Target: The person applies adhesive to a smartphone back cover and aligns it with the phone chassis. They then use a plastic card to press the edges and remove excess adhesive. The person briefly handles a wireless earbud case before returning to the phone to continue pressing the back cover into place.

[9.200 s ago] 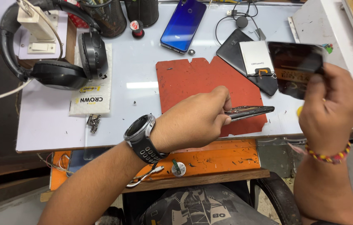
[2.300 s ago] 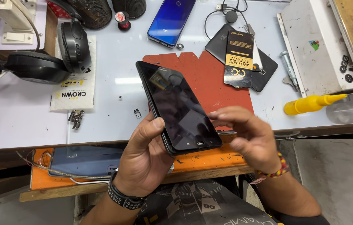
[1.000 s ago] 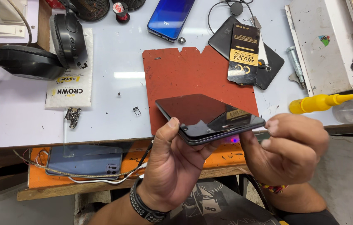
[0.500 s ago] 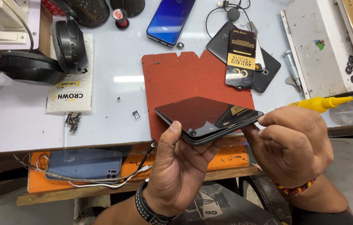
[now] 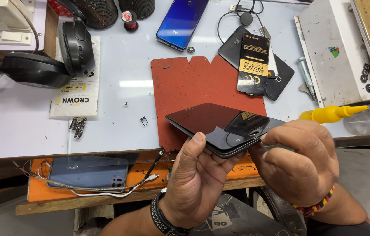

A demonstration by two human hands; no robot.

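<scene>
Item: black phone, flat slab with a glossy dark glass face, held level in the air above the near edge of the red mat and the counter. It is cradled from beneath by the left hand, thumb pressed up against the near long edge, fingers hidden under the body. The right end is pinched by the right hand, thumb and forefinger closed on the corner. Handling, as judged: light, stiff and thin; the glass is taken to be smooth, slippery and liable to crack if flexed or dropped. A slight gap seems visible along the near edge, so the screen may be loose from the frame; this cannot be told for certain. Best taken by the long edges and corners, with no pressure put on the middle of the face. Nearby, on the counter: a blue phone, black headphones, a black-and-gold packet, a yellow-tipped bottle. On a lower shelf: a grey phone with cables.
</scene>
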